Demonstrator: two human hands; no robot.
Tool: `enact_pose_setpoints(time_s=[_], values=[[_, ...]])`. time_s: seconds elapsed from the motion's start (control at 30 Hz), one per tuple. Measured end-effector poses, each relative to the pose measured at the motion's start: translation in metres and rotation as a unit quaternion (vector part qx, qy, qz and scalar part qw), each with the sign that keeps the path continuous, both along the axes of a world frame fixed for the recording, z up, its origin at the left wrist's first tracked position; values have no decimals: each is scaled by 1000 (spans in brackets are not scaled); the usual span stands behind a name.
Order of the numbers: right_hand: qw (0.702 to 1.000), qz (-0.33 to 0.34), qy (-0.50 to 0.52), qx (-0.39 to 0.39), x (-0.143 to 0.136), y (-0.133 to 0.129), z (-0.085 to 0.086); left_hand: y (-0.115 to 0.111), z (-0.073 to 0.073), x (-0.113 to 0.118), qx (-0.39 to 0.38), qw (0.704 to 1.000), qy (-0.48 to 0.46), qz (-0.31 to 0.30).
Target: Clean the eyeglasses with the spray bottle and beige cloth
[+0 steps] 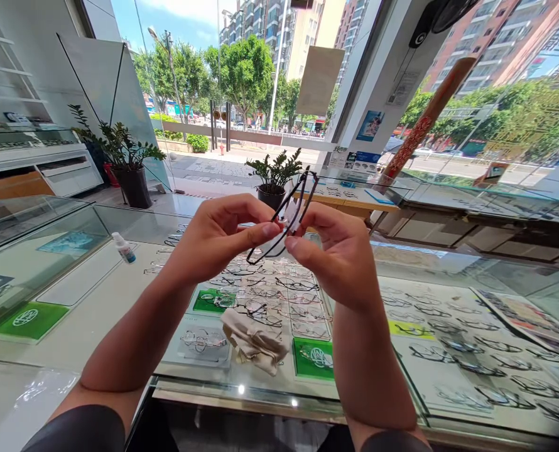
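Observation:
A pair of dark-framed eyeglasses (294, 216) is held up above the glass display counter, tilted on its side with one end pointing upward. My left hand (230, 235) pinches the frame near its middle between thumb and forefinger. From the other side my right hand (333, 245) grips it too, thumb and forefinger closed close to the left fingertips. A small reddish spot shows by the left fingertips; what it is I cannot tell. Below the hands, a crumpled beige cloth (255, 339) lies on the counter glass.
Rows of eyeglasses (298, 298) sit in the glass display counter (204, 389). A spray bottle (124, 247) stands at the left. A printed sheet (519, 320) lies at the right. Potted plants (131, 169) and a wooden table (333, 202) are beyond, before large windows.

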State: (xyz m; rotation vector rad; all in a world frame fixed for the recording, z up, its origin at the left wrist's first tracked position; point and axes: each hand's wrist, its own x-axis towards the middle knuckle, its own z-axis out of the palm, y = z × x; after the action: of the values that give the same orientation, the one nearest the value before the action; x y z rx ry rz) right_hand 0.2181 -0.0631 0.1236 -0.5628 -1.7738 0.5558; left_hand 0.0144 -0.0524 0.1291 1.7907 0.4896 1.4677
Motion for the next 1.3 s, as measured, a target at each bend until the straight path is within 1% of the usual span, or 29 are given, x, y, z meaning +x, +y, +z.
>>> enact_pose_setpoints(time_s=[0.37, 0.47, 0.63, 0.77, 0.87, 0.97, 1.03, 1.1, 1.17, 1.23, 1.3], values=[[999, 30, -31, -14, 2, 1, 1, 1, 2, -4, 3, 1000, 6, 6], [999, 19, -28, -9, 3, 1, 0, 2, 3, -7, -1, 1000, 14, 15], [1000, -28, 3, 9, 0, 0, 0, 5, 4, -17, 4, 999, 18, 34], [999, -30, 41, -2, 0, 4, -1, 8, 3, -23, 15, 998, 20, 63], [994, -72, 82, 27, 1, 8, -2, 9, 3, -28, 27, 994, 22, 101], [979, -153, 111, 80, 4, 12, -1, 8, 6, -33, 34, 990, 35, 132], [965, -205, 119, 115, 5, 13, -1, 8, 8, -37, 36, 989, 51, 137], [955, -237, 119, 135, 6, 14, 0, 8, 10, -39, 38, 988, 68, 136], [952, -245, 117, 138, 5, 14, 0, 9, 10, -41, 42, 987, 82, 133], [953, -240, 126, 138, 3, 12, 0, 10, 10, -42, 47, 986, 86, 136], [949, -229, 150, 159, 0, 10, 0, 12, 8, -42, 50, 985, 75, 146]])
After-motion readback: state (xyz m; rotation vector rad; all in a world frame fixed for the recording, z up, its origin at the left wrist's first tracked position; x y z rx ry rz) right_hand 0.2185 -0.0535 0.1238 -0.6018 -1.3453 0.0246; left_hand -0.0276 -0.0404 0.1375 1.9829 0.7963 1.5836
